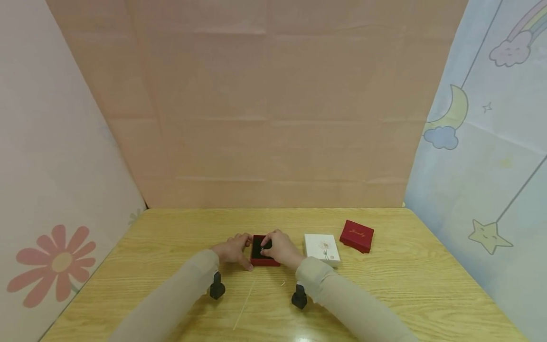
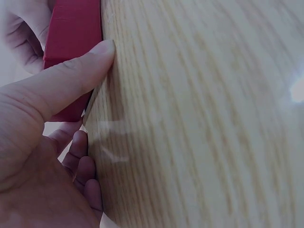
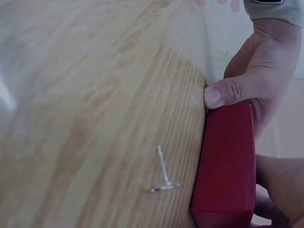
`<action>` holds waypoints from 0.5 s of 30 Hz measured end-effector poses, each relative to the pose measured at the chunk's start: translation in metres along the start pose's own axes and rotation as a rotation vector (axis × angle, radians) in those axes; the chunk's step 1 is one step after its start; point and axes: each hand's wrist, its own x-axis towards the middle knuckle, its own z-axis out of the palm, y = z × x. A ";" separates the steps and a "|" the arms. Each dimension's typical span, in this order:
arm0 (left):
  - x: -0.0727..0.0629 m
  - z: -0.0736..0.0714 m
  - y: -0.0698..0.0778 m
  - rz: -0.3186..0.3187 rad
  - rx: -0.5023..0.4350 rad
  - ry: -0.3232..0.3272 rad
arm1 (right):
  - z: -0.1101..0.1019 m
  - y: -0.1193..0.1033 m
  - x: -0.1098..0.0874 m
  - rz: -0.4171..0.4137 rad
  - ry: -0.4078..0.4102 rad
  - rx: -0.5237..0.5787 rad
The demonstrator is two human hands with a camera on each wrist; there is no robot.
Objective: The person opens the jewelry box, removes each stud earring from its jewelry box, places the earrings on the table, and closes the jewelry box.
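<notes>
An uncovered red jewelry box (image 1: 266,262) with a black lining (image 1: 257,244) lies between both hands. From its left side my left hand (image 1: 234,249) grips it, the thumb (image 2: 78,71) along the front wall at the corner. Above the lining, the thumb and index finger of my right hand (image 1: 282,249) pinch a tiny shiny piece (image 1: 262,248), too small to identify. On the table in front of the box lies a small thin T-shaped shiny piece (image 3: 164,171). In the right wrist view the box's red wall (image 3: 227,156) hides most of the right hand.
Right of the hands lies a white box (image 1: 321,246) with a flower print. Farther right is a red lid (image 1: 358,235) with gold lettering. A thin pale strip (image 1: 244,305) lies on the wooden table (image 1: 179,232), which is bordered by a tan backdrop (image 1: 265,118).
</notes>
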 end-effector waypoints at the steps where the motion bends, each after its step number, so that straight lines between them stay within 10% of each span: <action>1: 0.000 0.000 0.000 0.001 0.000 -0.001 | 0.000 0.000 0.000 0.003 0.000 -0.004; 15: 0.001 0.001 -0.001 -0.005 0.000 0.001 | 0.001 -0.002 0.001 0.018 0.015 -0.027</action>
